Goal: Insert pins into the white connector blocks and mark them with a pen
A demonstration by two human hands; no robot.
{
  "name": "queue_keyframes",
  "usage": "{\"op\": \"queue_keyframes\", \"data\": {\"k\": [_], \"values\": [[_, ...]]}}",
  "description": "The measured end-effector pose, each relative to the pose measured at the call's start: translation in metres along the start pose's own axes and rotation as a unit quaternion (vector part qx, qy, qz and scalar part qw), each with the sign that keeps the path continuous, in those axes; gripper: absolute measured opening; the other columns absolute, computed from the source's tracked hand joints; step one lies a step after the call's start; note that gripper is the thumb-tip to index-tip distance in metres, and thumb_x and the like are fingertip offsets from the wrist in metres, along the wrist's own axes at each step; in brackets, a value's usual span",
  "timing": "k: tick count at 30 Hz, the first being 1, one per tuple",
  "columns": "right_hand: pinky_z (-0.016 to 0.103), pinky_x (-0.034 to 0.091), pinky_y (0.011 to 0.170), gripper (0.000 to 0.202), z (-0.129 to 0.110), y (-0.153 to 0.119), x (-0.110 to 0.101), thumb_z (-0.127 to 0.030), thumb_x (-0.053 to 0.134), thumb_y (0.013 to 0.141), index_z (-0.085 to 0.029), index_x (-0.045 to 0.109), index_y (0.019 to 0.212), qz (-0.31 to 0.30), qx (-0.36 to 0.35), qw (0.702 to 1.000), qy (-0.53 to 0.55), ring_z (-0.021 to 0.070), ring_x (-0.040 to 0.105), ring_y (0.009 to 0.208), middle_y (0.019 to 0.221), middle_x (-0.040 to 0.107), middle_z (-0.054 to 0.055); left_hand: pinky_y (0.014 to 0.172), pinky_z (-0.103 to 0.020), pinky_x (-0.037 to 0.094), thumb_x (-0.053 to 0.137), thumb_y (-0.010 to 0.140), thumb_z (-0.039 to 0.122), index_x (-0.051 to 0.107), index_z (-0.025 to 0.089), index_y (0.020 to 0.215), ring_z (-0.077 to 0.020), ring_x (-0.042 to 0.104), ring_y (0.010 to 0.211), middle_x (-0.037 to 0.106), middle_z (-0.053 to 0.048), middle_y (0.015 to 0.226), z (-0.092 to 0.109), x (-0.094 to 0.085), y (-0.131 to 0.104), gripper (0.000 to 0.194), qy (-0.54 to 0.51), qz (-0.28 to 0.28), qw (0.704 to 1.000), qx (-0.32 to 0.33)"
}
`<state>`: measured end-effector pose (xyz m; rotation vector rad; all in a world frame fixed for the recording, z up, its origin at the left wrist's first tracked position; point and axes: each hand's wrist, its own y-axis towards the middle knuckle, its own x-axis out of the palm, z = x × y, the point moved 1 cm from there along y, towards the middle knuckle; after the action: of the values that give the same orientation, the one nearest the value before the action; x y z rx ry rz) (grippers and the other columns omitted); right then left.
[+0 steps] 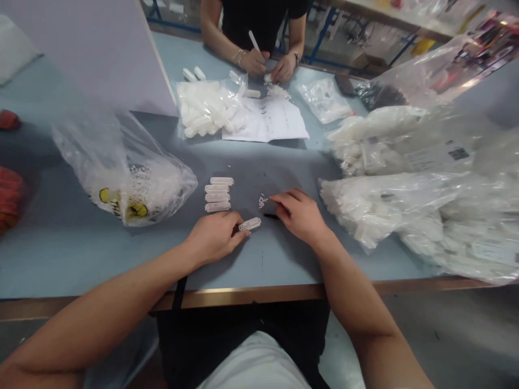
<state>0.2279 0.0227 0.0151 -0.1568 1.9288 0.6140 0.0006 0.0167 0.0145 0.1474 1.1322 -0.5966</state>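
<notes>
Between the thumb and fingers of my left hand (214, 236) is a flat white plastic piece (250, 223) with rows of small holes. Just beyond that hand, several similar white pieces (218, 198) lie stacked in a column on the table. My right hand (299, 213) rests on the table, thumb and index finger drawn together at a small pile of tiny white parts (262, 201). Whether a part sits between those fingertips is too small to tell. A thin black tool (271, 216) lies under the right fingers.
A clear bag of tiny white parts (158, 189) stands at left. Large bags of white pieces (377, 205) fill the right side. Ahead are a bag of white pieces (206, 111) and a paper sheet (279, 124). Across the table a co-worker's hands (270, 65) handle small parts.
</notes>
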Motion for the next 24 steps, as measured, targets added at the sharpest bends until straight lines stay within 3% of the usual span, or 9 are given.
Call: {"op": "queue_keyframes", "data": {"k": [3,12,20,24], "values": [[0.031,0.046,0.077,0.021,0.011,0.004,0.005,-0.012,0.051,0.085,-0.022,0.067,0.095,-0.017,0.04,0.999,0.016,0.0198,0.057,0.085,0.085,0.064,0.006,0.061,-0.029,0.038,0.049,0.086,0.05,0.06,0.022,0.09,-0.0187,0.06,0.072,0.066,-0.001,0.079,0.0,0.0,0.0,0.03,0.001,-0.004,1.0,-0.004],[0.029,0.042,0.078,0.016,0.012,0.016,0.021,-0.019,0.049,0.091,-0.019,0.065,0.088,-0.051,0.017,0.998,0.015,0.0178,0.054,0.084,0.086,0.06,0.006,0.061,-0.03,0.039,0.047,0.086,0.05,0.061,0.022,0.092,-0.0187,0.06,0.073,0.066,-0.002,0.08,0.002,-0.002,0.001,0.032,0.008,-0.011,1.0,-0.01],[0.026,0.04,0.064,0.01,0.007,0.01,0.004,-0.012,0.048,0.083,-0.018,0.057,0.085,-0.024,0.089,0.995,0.039,0.0158,0.055,0.071,0.077,0.061,0.003,0.064,-0.031,0.042,0.048,0.086,0.047,0.06,0.021,0.093,-0.0202,0.062,0.075,0.067,-0.003,0.082,0.001,-0.002,0.0,0.029,-0.003,-0.001,1.0,0.0],[0.024,0.042,0.064,0.016,-0.004,0.004,-0.003,-0.009,0.053,0.077,-0.02,0.06,0.086,-0.032,0.074,0.993,0.081,0.0141,0.058,0.07,0.078,0.065,0.001,0.064,-0.031,0.042,0.048,0.087,0.046,0.059,0.022,0.094,-0.0208,0.062,0.076,0.067,-0.003,0.083,0.0,-0.001,0.0,0.028,-0.003,0.005,1.0,0.001]]}}
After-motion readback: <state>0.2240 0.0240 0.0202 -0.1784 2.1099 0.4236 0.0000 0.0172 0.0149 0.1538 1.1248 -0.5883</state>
